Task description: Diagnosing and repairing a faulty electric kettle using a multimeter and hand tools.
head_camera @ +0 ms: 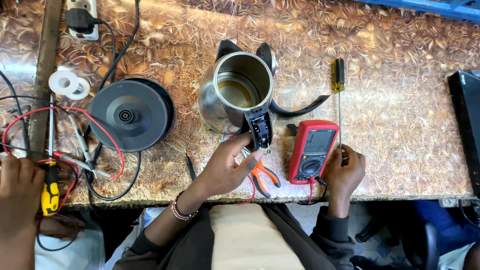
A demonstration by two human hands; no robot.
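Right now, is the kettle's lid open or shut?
Open. The steel kettle stands upright with its black lid swung back, so the view goes straight down to the bare bottom inside. The left hand touches its handle.

Power strip (pixel 82 17) cut by top edge. Black box (pixel 466 117) at table right edge cut off. Pliers (pixel 264 176) jaws hidden under left hand (pixel 225 167). Multimeter (pixel 312 151) display unreadable. Co-worker's hand (pixel 17 187) cut by left edge.

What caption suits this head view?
Left hand touches an open kettle's handle; right hand rests beside a red multimeter.
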